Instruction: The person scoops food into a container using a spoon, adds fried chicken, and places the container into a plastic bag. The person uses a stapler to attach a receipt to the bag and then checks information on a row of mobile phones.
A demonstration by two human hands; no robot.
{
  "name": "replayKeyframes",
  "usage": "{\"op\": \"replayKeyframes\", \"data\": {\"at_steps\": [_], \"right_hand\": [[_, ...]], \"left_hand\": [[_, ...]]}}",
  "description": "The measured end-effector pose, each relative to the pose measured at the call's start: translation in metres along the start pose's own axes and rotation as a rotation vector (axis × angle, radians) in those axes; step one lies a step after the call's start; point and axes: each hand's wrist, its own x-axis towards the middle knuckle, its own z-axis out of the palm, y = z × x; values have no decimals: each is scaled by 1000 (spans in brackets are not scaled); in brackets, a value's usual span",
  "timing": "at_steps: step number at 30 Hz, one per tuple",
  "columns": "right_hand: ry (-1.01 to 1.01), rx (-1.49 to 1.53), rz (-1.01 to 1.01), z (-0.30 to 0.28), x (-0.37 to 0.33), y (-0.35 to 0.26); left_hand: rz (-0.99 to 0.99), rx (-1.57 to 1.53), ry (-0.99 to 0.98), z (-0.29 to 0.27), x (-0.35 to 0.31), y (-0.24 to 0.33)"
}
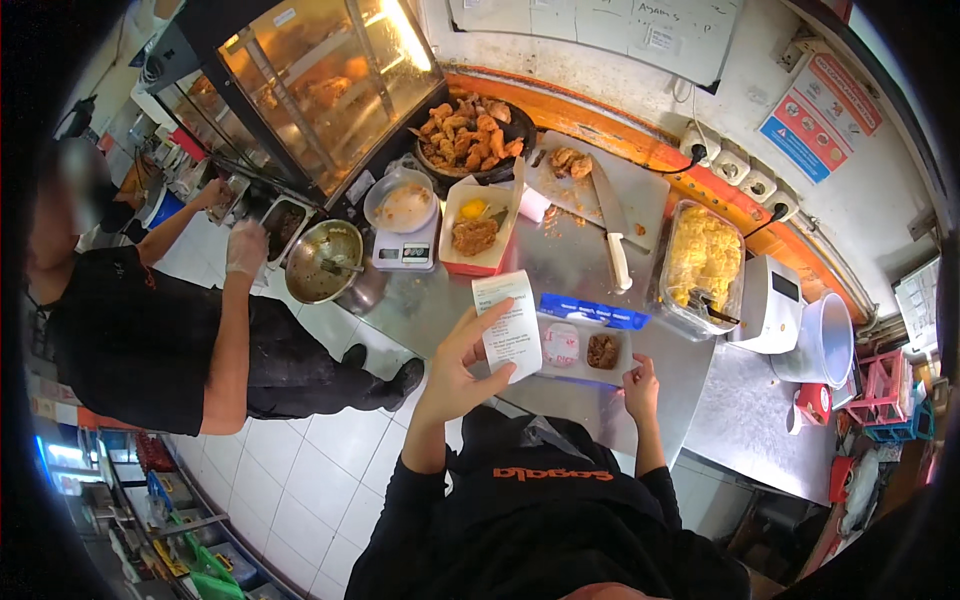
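My left hand (pixel 455 375) holds up a printed paper receipt (pixel 512 335) between thumb and fingers. Behind it lies an open white paper box (pixel 583 377) with a blue flap (pixel 592 311). Inside are a small pink-marked packet (pixel 560 345) and a portion of dark brown food (pixel 603 351). At the box's right edge is my right hand (pixel 642 388), its fingers curled in; whether they grip the rim I cannot tell. Farther left, an open red-and-white box (pixel 472 263) contains a fried piece (pixel 474 237) and something yellow.
A knife (pixel 612 235) lies on the cutting board (pixel 645 195). A tub of yellow food (pixel 703 255) stands right, fried chicken (pixel 465 135) fills a pan at the back. A scale (pixel 405 250) and a steel bowl (pixel 323 262) stand left, near a gloved co-worker (pixel 130 310).
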Motion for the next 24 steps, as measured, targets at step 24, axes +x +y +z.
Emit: {"op": "replayKeyframes", "data": {"at_steps": [24], "right_hand": [[-324, 249, 185, -122, 14, 103]], "left_hand": [[96, -74, -141, 151, 29, -36]]}}
